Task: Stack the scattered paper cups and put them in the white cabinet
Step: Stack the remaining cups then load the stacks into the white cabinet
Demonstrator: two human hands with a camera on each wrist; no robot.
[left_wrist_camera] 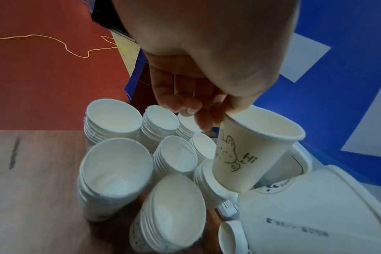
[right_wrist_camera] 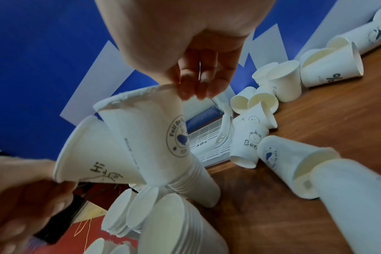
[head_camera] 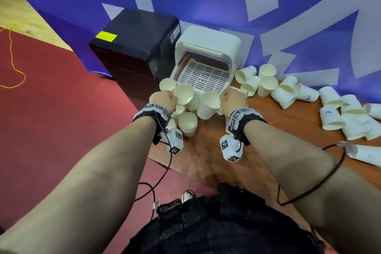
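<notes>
Left hand (head_camera: 165, 99), centre of the head view: thumb and forefinger pinching the rim of a single paper cup (left_wrist_camera: 250, 151) printed with a rabbit sketch and "Hi", cup tilted and lifted clear of the stacks below. Right hand (head_camera: 234, 99), just to its right: fingertips (right_wrist_camera: 186, 91) pinching the crumpled rim of the top cup on a tall nested stack (right_wrist_camera: 163, 142) bearing a round blue logo; stack leaning, base on the wooden table (head_camera: 268, 130). Finished cup stacks (left_wrist_camera: 120, 171), several, upright and crowded together at the table's left corner beneath both hands. White cabinet (head_camera: 208, 55), upper centre of the head view, against the blue wall: lid raised, slotted tray exposed, interior without cups. Loose paper cups (head_camera: 288, 93), many, lying on their sides across the right of the table, some partly nested. Black box (head_camera: 134, 41) with yellow label, left of the cabinet. Orange cord (head_camera: 12, 64) on red floor, far left.
</notes>
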